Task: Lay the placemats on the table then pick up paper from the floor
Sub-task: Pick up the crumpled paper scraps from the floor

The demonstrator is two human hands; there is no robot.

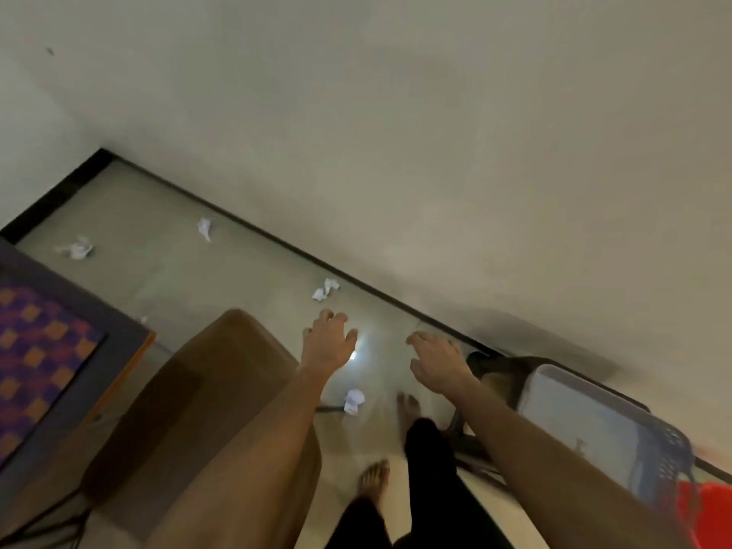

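Floor [222, 271] of pale glossy tile fills the middle, running along a cream wall with a dark skirting strip. At the left edge a dark counter [119, 322] carries a purple-and-orange checked woven placemat [35, 362], so the laying step looks done and the paper step is in hand. A brown padded chair back [222, 382] stands just right of it; a grey-and-blue plastic chair [586, 422] sits at the right.

Four crumpled white paper scraps lie scattered: one far left [79, 248], one farther along the skirting [204, 228], one beyond the hands [325, 289], and the nearest [353, 401] between the forearms, by the bare feet.

Left hand [326, 344] and right hand [437, 364] reach forward, each grip released and empty, fingers spread. Next probably calls for stooping and pinching the nearest scrap.
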